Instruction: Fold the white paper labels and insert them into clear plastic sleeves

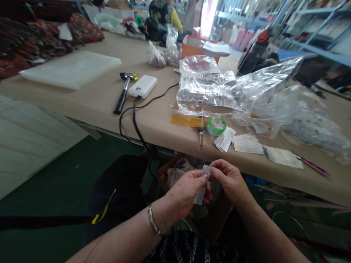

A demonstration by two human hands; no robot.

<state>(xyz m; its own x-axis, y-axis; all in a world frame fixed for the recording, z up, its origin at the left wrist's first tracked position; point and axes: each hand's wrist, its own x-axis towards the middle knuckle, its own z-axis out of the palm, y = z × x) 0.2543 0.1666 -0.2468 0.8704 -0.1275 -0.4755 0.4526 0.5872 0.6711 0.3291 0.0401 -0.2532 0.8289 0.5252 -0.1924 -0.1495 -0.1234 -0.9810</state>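
Left hand [184, 190]: thumb and fingers pinched together on a small white printed fabric-like strip [199, 196], held upright, slightly tilted, above the lap. Right hand [233, 181]: thumb and forefinger curled in close at the strip's upper end; cannot tell whether they grip it. Silver metal bangle [154, 220] on the left wrist, behind the fingers.

Below the fingers: open brown cardboard box [219, 225], crumpled translucent scraps [175, 174] inside.

Just ahead of the fingers, on a tan-covered table [161, 126]: slim pointed metal-tipped tool [201, 136], tip toward the fingers; beside it a round green-rimmed container [216, 126] and a flat amber strip [181, 120]. Ahead and right: three groups of white printed slips, nearest [225, 140], middle [248, 144], farthest [283, 157]; then purple slender tweezers-like tool [315, 167], touching the farthest group.

Farther ahead: crinkled clear plastic bag [203, 89]; farther right, clear bag with greyish contents [314, 122]. Ahead-left of the fingers: white rounded power bank [144, 86] with black cable [134, 118], black-handled hammer [121, 100] beside it. Beyond, far left: flat white sheet [72, 69] and red patterned fabric [85, 29]. Far ahead: orange box [189, 47].
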